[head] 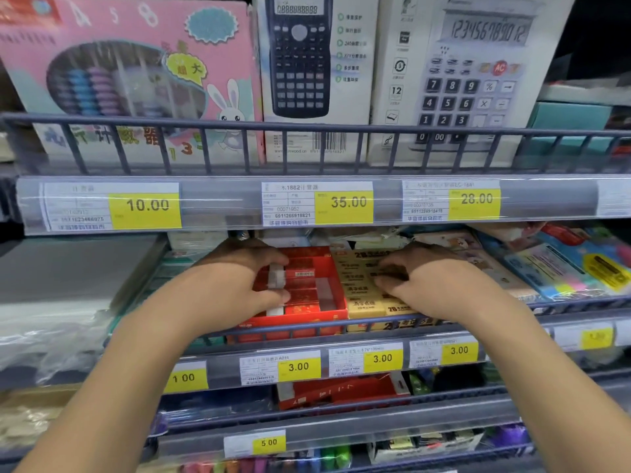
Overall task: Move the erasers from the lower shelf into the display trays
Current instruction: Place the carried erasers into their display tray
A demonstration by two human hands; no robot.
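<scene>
On the middle shelf, my left hand (239, 278) curls around red erasers (300, 285) in the red tray (307, 317). My right hand (426, 285) rests on the yellow erasers (358, 288) in the yellow tray (375, 326) right beside it, with bent fingers; I cannot tell if it holds one. Down on the lower shelf sits another red eraser box (341, 392).

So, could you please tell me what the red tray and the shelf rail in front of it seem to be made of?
The red tray looks like thin printed cardboard with a slight sheen: flat folded walls, printing on the front. The shelf rail looks like painted metal wire, grey-blue and matte: slim straight bars with short uprights. Blur leaves both uncertain.
</scene>
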